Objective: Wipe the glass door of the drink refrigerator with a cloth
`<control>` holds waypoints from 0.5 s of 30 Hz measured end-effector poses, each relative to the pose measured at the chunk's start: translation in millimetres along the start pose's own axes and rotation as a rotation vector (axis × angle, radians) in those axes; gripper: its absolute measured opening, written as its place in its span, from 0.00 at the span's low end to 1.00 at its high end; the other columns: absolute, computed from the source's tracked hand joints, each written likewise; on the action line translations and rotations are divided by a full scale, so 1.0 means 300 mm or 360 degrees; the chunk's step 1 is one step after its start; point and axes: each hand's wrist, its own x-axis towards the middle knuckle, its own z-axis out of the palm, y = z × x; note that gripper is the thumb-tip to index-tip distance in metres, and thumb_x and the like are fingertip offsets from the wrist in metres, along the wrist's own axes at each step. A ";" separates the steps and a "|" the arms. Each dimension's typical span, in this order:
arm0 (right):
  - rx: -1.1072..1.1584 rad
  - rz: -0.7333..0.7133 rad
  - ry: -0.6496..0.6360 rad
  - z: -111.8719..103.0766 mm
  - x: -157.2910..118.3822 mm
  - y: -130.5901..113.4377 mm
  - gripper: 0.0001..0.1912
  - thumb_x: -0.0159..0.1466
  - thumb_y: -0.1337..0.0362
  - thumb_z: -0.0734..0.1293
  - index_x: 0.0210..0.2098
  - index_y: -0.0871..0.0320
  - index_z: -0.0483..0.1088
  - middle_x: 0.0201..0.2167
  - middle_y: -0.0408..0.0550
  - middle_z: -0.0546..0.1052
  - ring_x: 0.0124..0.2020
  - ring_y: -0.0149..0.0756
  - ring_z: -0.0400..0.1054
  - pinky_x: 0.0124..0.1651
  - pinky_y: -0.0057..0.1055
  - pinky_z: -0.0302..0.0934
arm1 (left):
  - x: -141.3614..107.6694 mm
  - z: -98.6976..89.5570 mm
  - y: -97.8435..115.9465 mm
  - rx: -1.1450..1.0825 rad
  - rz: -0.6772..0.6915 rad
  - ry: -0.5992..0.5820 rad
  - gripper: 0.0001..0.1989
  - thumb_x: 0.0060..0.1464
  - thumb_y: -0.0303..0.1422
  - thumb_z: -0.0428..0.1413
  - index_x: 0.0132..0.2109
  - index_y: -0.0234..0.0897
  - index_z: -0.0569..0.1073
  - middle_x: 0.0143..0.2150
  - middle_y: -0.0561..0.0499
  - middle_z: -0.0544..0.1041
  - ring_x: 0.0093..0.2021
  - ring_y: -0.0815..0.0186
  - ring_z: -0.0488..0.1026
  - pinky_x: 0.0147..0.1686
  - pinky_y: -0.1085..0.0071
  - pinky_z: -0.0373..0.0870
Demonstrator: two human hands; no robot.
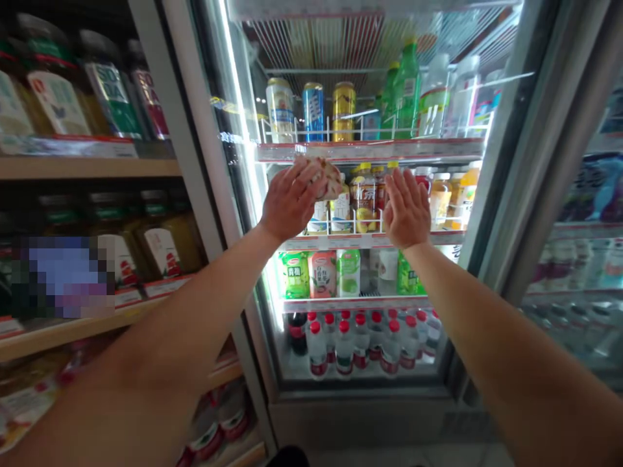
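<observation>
My left hand [288, 202] presses a crumpled, pale pinkish patterned cloth [331, 178] forward, its fingers over the cloth. It is raised before the glass front of a lit drinks fridge [341, 153], at about the height of the middle shelves. To its right, my right hand [407, 209] is held up flat with fingers stretched out and nothing in it. The palm faces the glass; whether it touches cannot be made out. Behind the hands stand bottles of yellow-capped tea [365, 194] and orange drinks [440, 198].
Cans [313, 110] and green bottles [407, 87] fill the upper shelf; cartons [322, 272] stand lower, red-capped water bottles [344, 347] at the bottom. Wooden shelves [92, 167] with dark bottles are at left. Another fridge [584, 227] is at right.
</observation>
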 end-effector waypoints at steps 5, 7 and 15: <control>-0.0001 0.0005 -0.0003 0.002 -0.003 0.002 0.32 0.71 0.64 0.52 0.74 0.57 0.52 0.74 0.50 0.57 0.76 0.44 0.45 0.75 0.53 0.43 | 0.017 -0.024 -0.062 0.0044 -0.0308 0.0179 0.26 0.67 0.33 0.45 0.70 0.45 0.58 0.73 0.54 0.62 0.74 0.64 0.51 0.71 0.48 0.52; -0.0009 0.0003 -0.0010 0.003 -0.003 0.003 0.32 0.71 0.64 0.52 0.74 0.56 0.51 0.74 0.49 0.57 0.76 0.44 0.45 0.75 0.53 0.43 | 0.029 -0.023 -0.067 0.0034 -0.0419 0.0225 0.26 0.68 0.34 0.45 0.70 0.41 0.58 0.73 0.50 0.61 0.75 0.62 0.48 0.71 0.46 0.52; 0.0011 -0.0013 0.0029 0.004 -0.003 0.005 0.32 0.70 0.64 0.53 0.73 0.58 0.54 0.73 0.50 0.59 0.76 0.44 0.46 0.75 0.52 0.43 | 0.020 -0.040 -0.091 -0.0096 0.0359 -0.0298 0.21 0.67 0.32 0.48 0.65 0.50 0.63 0.73 0.57 0.62 0.75 0.62 0.53 0.70 0.50 0.54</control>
